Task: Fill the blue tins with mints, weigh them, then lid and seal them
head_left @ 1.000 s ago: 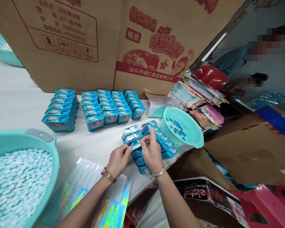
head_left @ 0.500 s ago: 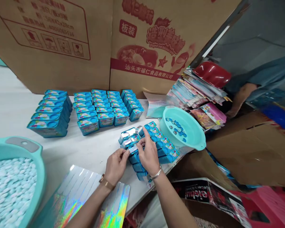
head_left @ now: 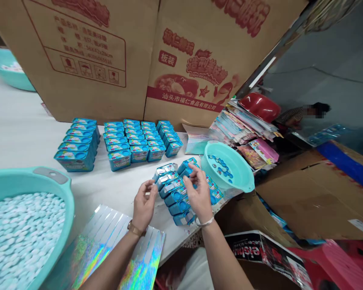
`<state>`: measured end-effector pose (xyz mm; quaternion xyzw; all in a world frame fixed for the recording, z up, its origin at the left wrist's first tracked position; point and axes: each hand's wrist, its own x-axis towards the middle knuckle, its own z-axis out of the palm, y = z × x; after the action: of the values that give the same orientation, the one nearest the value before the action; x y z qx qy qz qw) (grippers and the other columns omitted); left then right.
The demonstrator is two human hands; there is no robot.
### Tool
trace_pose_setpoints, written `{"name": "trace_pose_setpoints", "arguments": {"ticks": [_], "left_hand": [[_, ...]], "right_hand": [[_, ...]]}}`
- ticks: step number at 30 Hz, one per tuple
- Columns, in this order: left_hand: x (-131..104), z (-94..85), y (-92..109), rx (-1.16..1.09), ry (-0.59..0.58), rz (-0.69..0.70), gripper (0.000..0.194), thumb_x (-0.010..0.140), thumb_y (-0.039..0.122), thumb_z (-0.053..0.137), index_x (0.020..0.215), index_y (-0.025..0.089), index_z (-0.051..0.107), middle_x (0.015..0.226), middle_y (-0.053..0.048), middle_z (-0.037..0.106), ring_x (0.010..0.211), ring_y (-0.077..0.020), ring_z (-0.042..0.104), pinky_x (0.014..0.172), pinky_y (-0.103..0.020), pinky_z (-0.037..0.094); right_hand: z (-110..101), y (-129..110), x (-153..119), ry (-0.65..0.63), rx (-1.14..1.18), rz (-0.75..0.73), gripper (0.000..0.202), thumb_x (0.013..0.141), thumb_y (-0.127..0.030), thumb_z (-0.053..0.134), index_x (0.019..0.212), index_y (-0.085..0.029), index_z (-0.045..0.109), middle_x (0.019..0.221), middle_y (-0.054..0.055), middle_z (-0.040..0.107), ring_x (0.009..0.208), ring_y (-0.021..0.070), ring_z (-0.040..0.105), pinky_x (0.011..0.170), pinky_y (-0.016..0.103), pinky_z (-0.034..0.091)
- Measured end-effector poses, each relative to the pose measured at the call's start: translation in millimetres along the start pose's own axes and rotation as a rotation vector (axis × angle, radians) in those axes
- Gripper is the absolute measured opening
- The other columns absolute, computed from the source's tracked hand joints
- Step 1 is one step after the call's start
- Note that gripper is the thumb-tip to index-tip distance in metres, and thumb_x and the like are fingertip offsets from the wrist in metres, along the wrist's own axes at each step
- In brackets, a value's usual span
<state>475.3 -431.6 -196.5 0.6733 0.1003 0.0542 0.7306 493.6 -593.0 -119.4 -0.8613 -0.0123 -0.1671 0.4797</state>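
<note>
My left hand [head_left: 144, 203] hovers just left of a cluster of small blue plastic boxes [head_left: 176, 196], fingers loosely curled and a little apart, with nothing visible in it. Over the right side of that cluster is my right hand [head_left: 199, 195], thumb and fingers spread, hiding some boxes beneath it. Silvery strips of tape [head_left: 173, 186] lie across the tops of several boxes. In front of my left forearm a shiny holographic sticker sheet [head_left: 104, 229], cut into long strips, rests on the table.
Rows of blue boxes [head_left: 134, 151] stand before a large cardboard carton [head_left: 109, 100]. A turquoise basin [head_left: 68, 209] of pale tablets is at left; another basin [head_left: 248, 183] with small blue round pieces sits at right. Beyond are a red bowl [head_left: 258, 105] and a person [head_left: 290, 117].
My hands have parted: the left has drawn off the boxes to the left, the right has lifted and opened. A silvery strip now lies on the box they were touching. The view has shifted.
</note>
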Motion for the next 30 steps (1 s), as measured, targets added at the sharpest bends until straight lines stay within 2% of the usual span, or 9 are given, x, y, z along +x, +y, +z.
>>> {"name": "trace_pose_setpoints", "arguments": {"ticks": [3,6,9,13,16,19,22,24,30], "left_hand": [[-1,-1.2,24,-0.042,-0.048,0.101,0.051,0.091,0.052,0.049,0.129,0.019,0.052,0.116,-0.010,0.062,0.103,-0.0193,0.059,0.076,-0.028,0.049],[7,2.5,29,-0.015,-0.049,0.155,0.049,0.093,0.050,0.048,0.129,0.017,0.053,0.120,-0.012,0.062,0.108,-0.0209,0.059,0.081,-0.031,0.050],[17,4.8,21,0.128,0.011,0.228,0.045,0.090,0.044,0.055,0.127,0.018,0.054,0.120,-0.013,0.063,0.111,-0.0232,0.059,0.088,-0.037,0.049],[22,3.2,8,0.334,0.036,0.439,0.046,0.090,0.037,0.059,0.131,0.020,0.051,0.128,-0.012,0.060,0.122,-0.0252,0.051,0.104,-0.045,0.042],[22,3.8,1,0.392,0.027,0.522,0.050,0.091,0.036,0.058,0.137,0.019,0.046,0.134,-0.013,0.056,0.128,-0.0258,0.047,0.108,-0.046,0.039],[23,7.0,-4,0.462,0.008,0.573,0.054,0.092,0.035,0.057,0.141,0.020,0.042,0.138,-0.014,0.055,0.132,-0.0274,0.045,0.110,-0.048,0.037],[25,10.2,-9,0.517,-0.007,0.589,0.055,0.092,0.036,0.057,0.142,0.022,0.041,0.138,-0.013,0.056,0.134,-0.0293,0.044,0.110,-0.050,0.036],[25,11.7,-11,0.526,-0.016,0.588,0.055,0.092,0.037,0.057,0.142,0.022,0.041,0.137,-0.013,0.056,0.134,-0.0294,0.045,0.110,-0.050,0.036],[25,14.6,-17,0.524,-0.011,0.572,0.053,0.092,0.038,0.056,0.140,0.021,0.042,0.139,-0.014,0.056,0.132,-0.0292,0.048,0.107,-0.050,0.037]], "right_hand": [[-15,-19,-5,-0.035,0.063,0.015,0.033,0.091,-0.038,0.055,0.120,-0.022,0.059,0.092,0.004,0.053,0.081,0.0171,0.054,0.075,0.032,0.049],[-19,-20,0,-0.026,-0.052,-0.032,0.030,0.092,-0.037,0.053,0.117,-0.021,0.060,0.095,0.005,0.055,0.085,0.0188,0.055,0.078,0.033,0.049],[-14,-3,16,-0.058,-0.298,-0.127,0.034,0.090,-0.033,0.053,0.121,-0.019,0.058,0.103,0.008,0.057,0.097,0.0232,0.055,0.089,0.040,0.047],[-3,22,44,-0.115,-0.577,-0.243,0.052,0.086,-0.031,0.060,0.136,-0.019,0.050,0.123,0.014,0.054,0.116,0.0298,0.048,0.101,0.048,0.040],[6,33,70,-0.176,-0.675,-0.265,0.060,0.085,-0.034,0.064,0.141,-0.022,0.046,0.138,0.016,0.047,0.127,0.0324,0.041,0.103,0.050,0.036],[11,38,96,-0.327,-0.684,-0.234,0.053,0.082,-0.036,0.068,0.132,-0.025,0.056,0.142,0.015,0.046,0.132,0.0327,0.038,0.104,0.051,0.033],[14,37,112,-0.371,-0.674,-0.223,0.024,0.083,-0.033,0.067,0.105,-0.025,0.068,0.129,0.009,0.058,0.123,0.0297,0.047,0.102,0.049,0.032],[15,35,115,-0.344,-0.684,-0.239,0.009,0.087,-0.030,0.061,0.090,-0.024,0.068,0.113,0.006,0.065,0.112,0.0267,0.053,0.100,0.048,0.032],[10,24,102,-0.326,-0.788,-0.315,0.014,0.093,-0.023,0.049,0.088,-0.022,0.062,0.096,0.006,0.067,0.098,0.0249,0.056,0.104,0.053,0.025]]}}
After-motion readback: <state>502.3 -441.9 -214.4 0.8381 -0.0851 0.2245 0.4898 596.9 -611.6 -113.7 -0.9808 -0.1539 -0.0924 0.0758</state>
